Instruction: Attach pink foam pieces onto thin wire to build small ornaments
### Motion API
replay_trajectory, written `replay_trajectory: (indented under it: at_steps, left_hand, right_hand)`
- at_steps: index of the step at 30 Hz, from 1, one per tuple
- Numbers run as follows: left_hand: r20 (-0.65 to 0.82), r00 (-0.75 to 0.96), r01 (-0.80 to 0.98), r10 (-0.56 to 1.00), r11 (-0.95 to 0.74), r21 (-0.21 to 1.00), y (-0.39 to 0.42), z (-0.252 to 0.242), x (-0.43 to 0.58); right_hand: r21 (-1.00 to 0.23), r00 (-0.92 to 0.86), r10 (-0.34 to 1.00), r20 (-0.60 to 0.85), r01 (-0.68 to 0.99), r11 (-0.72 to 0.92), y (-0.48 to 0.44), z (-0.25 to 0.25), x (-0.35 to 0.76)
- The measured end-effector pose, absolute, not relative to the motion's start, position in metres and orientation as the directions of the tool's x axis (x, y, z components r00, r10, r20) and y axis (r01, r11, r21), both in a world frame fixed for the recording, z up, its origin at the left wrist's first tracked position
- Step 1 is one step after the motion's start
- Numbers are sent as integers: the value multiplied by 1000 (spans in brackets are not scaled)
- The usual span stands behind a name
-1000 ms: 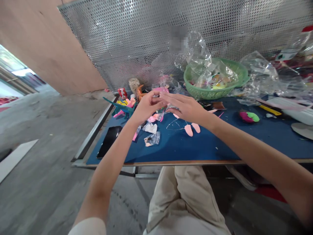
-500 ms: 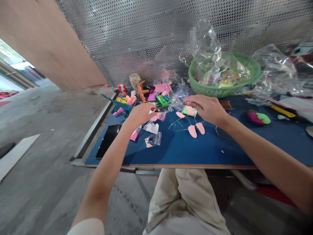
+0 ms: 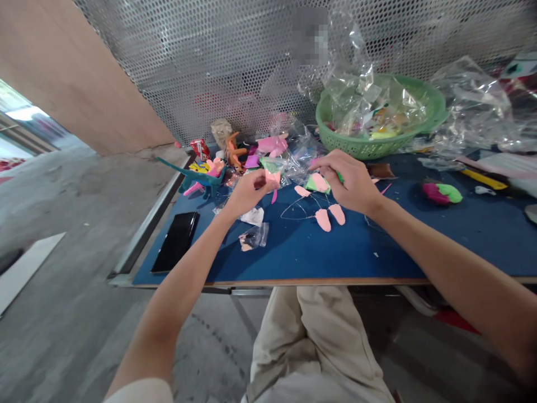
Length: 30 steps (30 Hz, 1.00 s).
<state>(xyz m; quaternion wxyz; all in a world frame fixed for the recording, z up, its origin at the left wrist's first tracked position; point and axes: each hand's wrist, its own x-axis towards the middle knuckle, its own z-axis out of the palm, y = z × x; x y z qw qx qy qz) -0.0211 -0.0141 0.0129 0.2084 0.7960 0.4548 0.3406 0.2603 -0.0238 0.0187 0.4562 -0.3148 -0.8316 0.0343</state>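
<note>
My left hand [image 3: 248, 195] is closed, with thumb and fingers pinching a small clear bag [image 3: 273, 174] of pink clay just above the table. To the right, my right hand [image 3: 351, 182] is held low over the table, fingers bent but apart. Nothing shows clearly in it, though a bit of green peeks out beneath. Below its fingertips a flat pink piece [image 3: 320, 182] lies on a light green packet [image 3: 309, 184]. Nearer me are two pink oval clay pieces [image 3: 323, 220] beside a thin bent wire [image 3: 289, 217]. A smaller pink piece [image 3: 301, 191] lies behind them.
A black phone [image 3: 175, 242] lies at the left. Clay figures, among them a teal one [image 3: 203, 180], stand behind my left hand. A green basket [image 3: 369, 148] stands at the back beside crumpled plastic [image 3: 474, 112]. A yellow cutter [image 3: 484, 179] lies right.
My left hand has lifted the small bag of pink clay from among the pieces and brought it rightward. My right hand stays near the pink and green pieces. The view has shifted slightly.
</note>
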Motion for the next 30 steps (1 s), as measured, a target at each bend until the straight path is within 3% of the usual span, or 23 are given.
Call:
replay_trajectory:
  at_steps: [7,20,30]
  left_hand:
    - [363,402,482,841,-532,696,-35,9,-1]
    - [516,468,698,717,-659,282,-39,5,-4]
    - [542,563,680,624,-722,124,-40,8,-8]
  right_hand:
    - [-390,-401,591,700,479,786,-31,16,249]
    - [-480,-344,651,677,464,744,-32,11,244]
    - [-527,-318,728,608,524,669,-29,5,246]
